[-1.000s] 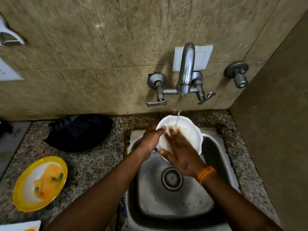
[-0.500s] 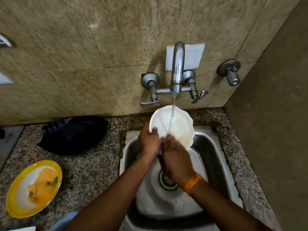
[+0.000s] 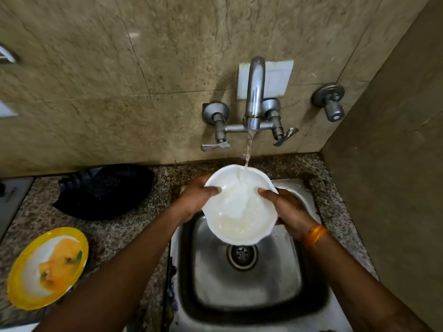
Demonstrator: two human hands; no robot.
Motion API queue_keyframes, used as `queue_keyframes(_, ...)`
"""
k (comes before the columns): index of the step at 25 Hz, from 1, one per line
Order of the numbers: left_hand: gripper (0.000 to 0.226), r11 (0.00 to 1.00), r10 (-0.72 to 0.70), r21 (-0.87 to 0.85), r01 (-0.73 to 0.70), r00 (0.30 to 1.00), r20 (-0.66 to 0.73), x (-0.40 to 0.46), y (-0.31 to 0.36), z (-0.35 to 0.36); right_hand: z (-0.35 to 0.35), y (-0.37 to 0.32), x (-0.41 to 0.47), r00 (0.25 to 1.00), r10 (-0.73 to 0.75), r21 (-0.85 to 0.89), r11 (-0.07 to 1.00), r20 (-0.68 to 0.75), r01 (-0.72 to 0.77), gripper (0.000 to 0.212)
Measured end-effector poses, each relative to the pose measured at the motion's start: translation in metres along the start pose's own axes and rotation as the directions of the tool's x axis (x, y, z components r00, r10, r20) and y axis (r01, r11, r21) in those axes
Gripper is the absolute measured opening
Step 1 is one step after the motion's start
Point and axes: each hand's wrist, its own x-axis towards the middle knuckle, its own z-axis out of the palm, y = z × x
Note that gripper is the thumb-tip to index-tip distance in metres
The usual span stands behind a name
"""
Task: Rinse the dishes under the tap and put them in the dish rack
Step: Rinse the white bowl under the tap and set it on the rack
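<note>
A white bowl (image 3: 239, 207) with a scalloped rim is held over the steel sink (image 3: 249, 279), face up and tilted toward me. Water from the tap (image 3: 254, 97) runs onto its far rim and pools inside. My left hand (image 3: 194, 202) grips the bowl's left rim, thumb inside. My right hand (image 3: 290, 209) grips the right rim, thumb over the edge. A yellow plate (image 3: 45, 267) with orange food residue lies on the counter at the left. No dish rack is in view.
A black pan or dark dish (image 3: 105, 190) lies on the granite counter (image 3: 134, 231) left of the sink. A wall valve (image 3: 329, 101) sticks out at the right. A side wall (image 3: 393, 164) closes in the sink's right side.
My right hand has left the inside of the bowl and taken its right rim. The bowl has come down and tipped face up under the stream, now held on both sides.
</note>
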Motion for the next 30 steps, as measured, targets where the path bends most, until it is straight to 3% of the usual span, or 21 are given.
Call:
queue_keyframes(1, 0.03, 0.994, 0.029, 0.108, -0.033, 0.999, 0.033, 0.0, 0.002, 0.004, 0.002, 0.0, 0.003, 0.999, 0.051, 0.037, 0.998, 0.005, -0.051, 0.03)
queue_keyframes(2, 0.041, 0.933, 0.111, 0.34, -0.115, 0.993, 0.03, 0.002, 0.003, 0.01, 0.006, -0.001, 0.002, 0.998, 0.042, 0.035, 0.999, -0.048, -0.04, 0.019)
queue_keyframes(3, 0.056, 0.762, 0.224, 0.626, -0.165, 0.974, -0.016, 0.004, 0.001, 0.018, 0.014, 0.0, 0.0, 0.993, 0.004, 0.068, 0.998, -0.116, 0.004, 0.014)
queue_keyframes(4, 0.07, 0.572, 0.343, 0.8, -0.179, 0.939, -0.036, 0.003, -0.004, 0.031, 0.022, 0.001, -0.001, 0.983, -0.044, 0.134, 0.989, -0.176, 0.068, 0.014)
queue_keyframes(5, 0.077, 0.457, 0.41, 0.866, -0.203, 0.912, -0.003, -0.003, -0.007, 0.045, 0.032, -0.001, -0.003, 0.972, -0.074, 0.207, 0.971, -0.222, 0.121, 0.015)
queue_keyframes(6, 0.079, 0.416, 0.429, 0.875, -0.248, 0.902, 0.052, -0.011, -0.011, 0.06, 0.04, -0.004, -0.003, 0.961, -0.101, 0.261, 0.95, -0.256, 0.169, 0.017)
queue_keyframes(8, 0.079, 0.501, 0.394, 0.791, -0.352, 0.906, 0.154, -0.027, -0.024, 0.087, 0.051, -0.014, -0.001, 0.937, -0.124, 0.312, 0.922, -0.326, 0.23, 0.02)
queue_keyframes(10, 0.072, 0.539, 0.439, 0.679, -0.498, 0.854, 0.278, -0.045, -0.039, 0.101, 0.049, -0.014, 0.003, 0.907, -0.125, 0.29, 0.922, -0.401, 0.256, 0.024)
queue_keyframes(12, 0.065, 0.388, 0.519, 0.659, -0.644, 0.744, 0.421, -0.053, -0.052, 0.09, 0.042, -0.003, 0.002, 0.906, -0.099, 0.309, 0.92, -0.412, 0.241, 0.021)
queue_keyframes(14, 0.063, 0.117, 0.491, 0.698, -0.706, 0.652, 0.577, -0.038, -0.057, 0.053, 0.039, 0.012, -0.003, 0.909, -0.078, 0.349, 0.907, -0.41, 0.236, 0.019)
queue_keyframes(15, 0.063, 0.01, 0.466, 0.746, -0.666, 0.664, 0.585, -0.03, -0.056, 0.033, 0.038, 0.019, -0.005, 0.905, -0.07, 0.362, 0.901, -0.42, 0.238, 0.018)
queue_keyframes(16, 0.063, -0.034, 0.463, 0.816, -0.576, 0.715, 0.524, -0.023, -0.053, 0.017, 0.04, 0.025, -0.007, 0.898, -0.075, 0.365, 0.897, -0.435, 0.251, 0.018)
queue_keyframes(17, 0.066, -0.019, 0.468, 0.871, -0.49, 0.766, 0.441, -0.02, -0.051, 0.01, 0.043, 0.029, -0.009, 0.888, -0.082, 0.364, 0.892, -0.452, 0.267, 0.018)
queue_keyframes(19, 0.078, 0.137, 0.429, 0.875, -0.465, 0.823, 0.371, -0.029, -0.052, 0.033, 0.053, 0.03, -0.009, 0.87, -0.071, 0.381, 0.88, -0.488, 0.285, 0.019)
queue_keyframes(21, 0.083, 0.295, 0.42, 0.773, -0.562, 0.803, 0.423, -0.05, -0.065, 0.076, 0.059, 0.029, -0.007, 0.866, -0.044, 0.381, 0.886, -0.499, 0.264, 0.02)
queue_keyframes(22, 0.079, 0.326, 0.423, 0.725, -0.607, 0.78, 0.462, -0.059, -0.071, 0.088, 0.058, 0.031, -0.006, 0.871, -0.028, 0.376, 0.895, -0.49, 0.24, 0.021)
queue_keyframes(23, 0.075, 0.306, 0.43, 0.704, -0.642, 0.752, 0.499, -0.062, -0.077, 0.086, 0.056, 0.033, -0.008, 0.879, -0.008, 0.387, 0.896, -0.476, 0.218, 0.021)
queue_keyframes(25, 0.07, 0.171, 0.457, 0.723, -0.67, 0.704, 0.544, -0.053, -0.077, 0.061, 0.049, 0.04, -0.014, 0.901, 0.037, 0.418, 0.893, -0.432, 0.164, 0.019)
queue_keyframes(27, 0.065, 0.066, 0.474, 0.767, -0.638, 0.697, 0.538, -0.04, -0.073, 0.033, 0.039, 0.047, -0.021, 0.925, 0.08, 0.414, 0.906, -0.372, 0.089, 0.015)
queue_keyframes(30, 0.055, 0.044, 0.543, 0.825, -0.563, 0.707, 0.453, -0.016, -0.061, 0.005, 0.027, 0.054, -0.027, 0.95, 0.174, 0.374, 0.925, -0.26, -0.067, 0.009)
